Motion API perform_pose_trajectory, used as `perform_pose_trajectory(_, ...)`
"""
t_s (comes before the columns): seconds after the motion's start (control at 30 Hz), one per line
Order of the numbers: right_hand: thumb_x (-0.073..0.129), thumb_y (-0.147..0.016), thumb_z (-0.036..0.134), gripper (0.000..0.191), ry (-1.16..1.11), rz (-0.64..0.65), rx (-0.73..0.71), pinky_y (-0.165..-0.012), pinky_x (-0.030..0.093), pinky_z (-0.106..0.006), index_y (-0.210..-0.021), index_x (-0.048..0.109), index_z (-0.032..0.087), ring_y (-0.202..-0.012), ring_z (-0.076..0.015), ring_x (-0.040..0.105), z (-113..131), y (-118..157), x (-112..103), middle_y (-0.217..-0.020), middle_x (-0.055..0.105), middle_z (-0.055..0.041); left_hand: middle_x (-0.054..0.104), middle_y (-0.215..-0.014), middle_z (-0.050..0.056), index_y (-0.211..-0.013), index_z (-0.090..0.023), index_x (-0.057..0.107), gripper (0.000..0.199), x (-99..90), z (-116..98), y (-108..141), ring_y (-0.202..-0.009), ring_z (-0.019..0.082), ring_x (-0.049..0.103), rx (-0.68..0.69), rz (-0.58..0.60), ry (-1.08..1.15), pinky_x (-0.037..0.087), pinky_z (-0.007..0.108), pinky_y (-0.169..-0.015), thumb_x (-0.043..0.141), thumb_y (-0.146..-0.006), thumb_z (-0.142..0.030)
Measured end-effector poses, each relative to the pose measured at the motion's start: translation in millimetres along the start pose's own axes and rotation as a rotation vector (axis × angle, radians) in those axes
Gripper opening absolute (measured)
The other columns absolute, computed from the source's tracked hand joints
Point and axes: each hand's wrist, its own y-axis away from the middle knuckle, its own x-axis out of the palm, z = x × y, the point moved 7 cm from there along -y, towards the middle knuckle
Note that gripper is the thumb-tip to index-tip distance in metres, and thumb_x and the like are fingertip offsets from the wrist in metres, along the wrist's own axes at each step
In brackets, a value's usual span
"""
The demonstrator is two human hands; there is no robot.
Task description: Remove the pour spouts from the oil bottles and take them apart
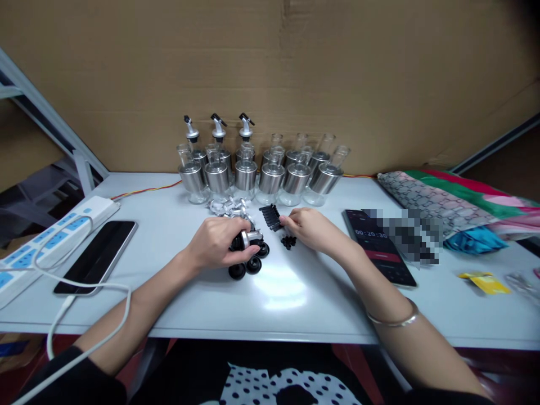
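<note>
My left hand (pixel 215 242) is closed around a silver bottle pourer (pixel 252 238) with a black stopper end, held tilted just above the table. The fingers of my right hand (pixel 307 228) are pinched at the end of a row of slim black levers (pixel 269 216), seemingly on one of them. Small black caps (pixel 289 242) lie just below that hand. Round black stoppers (pixel 253 265) rest under and beside my left hand. Behind it is a pile of loose silver pourer heads (pixel 228 207), partly covered by my fingers.
Glass bottles with steel sleeves (pixel 245 175) stand in two rows at the back; three rear ones carry pourers (pixel 218 128). A power strip (pixel 54 239) and phone (pixel 99 253) lie left. Another phone (pixel 383 253), colourful bags (pixel 439 197) and a yellow packet (pixel 485 282) lie right.
</note>
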Motion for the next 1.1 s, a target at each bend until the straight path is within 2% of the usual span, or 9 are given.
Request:
perform_pose_trajectory(0.77, 0.033, -0.095, 0.037, 0.044, 0.012, 0.023, -0.004, -0.058, 0.029, -0.028, -0.064, 0.058, 0.018, -0.062, -0.0166, 0.052, 5.8, 4.1, -5.1, -0.071, 0.064, -0.0077, 0.058, -0.055, -0.003, -0.081, -0.017, 0.052, 0.021, 1.9, -1.3, -0.6, -0.043, 0.01, 0.053, 0.006, 0.019, 0.03, 0.04, 0.021, -0.045, 0.05, -0.086, -0.038)
perform_pose_trajectory(0.93, 0.034, -0.095, 0.037, 0.043, 0.013, 0.029, 0.008, -0.057, 0.028, -0.028, -0.065, 0.058, 0.018, -0.062, -0.0166, 0.052, 5.8, 4.3, -4.9, -0.071, 0.064, -0.0072, 0.059, -0.057, -0.002, -0.082, -0.018, 0.054, 0.021, 3.2, 0.6, -0.2, -0.045, 0.011, 0.054, -0.018, 0.056, 0.034, 0.041, 0.021, -0.046, 0.051, -0.085, -0.039)
perform_pose_trajectory(1.1, 0.035, -0.095, 0.04, 0.043, 0.037, -0.02, 0.018, -0.055, 0.026, -0.027, -0.066, 0.059, 0.019, -0.061, -0.0167, 0.054, 5.6, 4.2, -10.1, -0.069, 0.065, -0.0064, 0.06, -0.057, -0.003, -0.082, -0.018, 0.054, 0.022, 2.9, 0.3, -0.4, -0.044, 0.01, 0.054, -0.012, 0.051, 0.029, 0.041, 0.021, -0.045, 0.05, -0.086, -0.039)
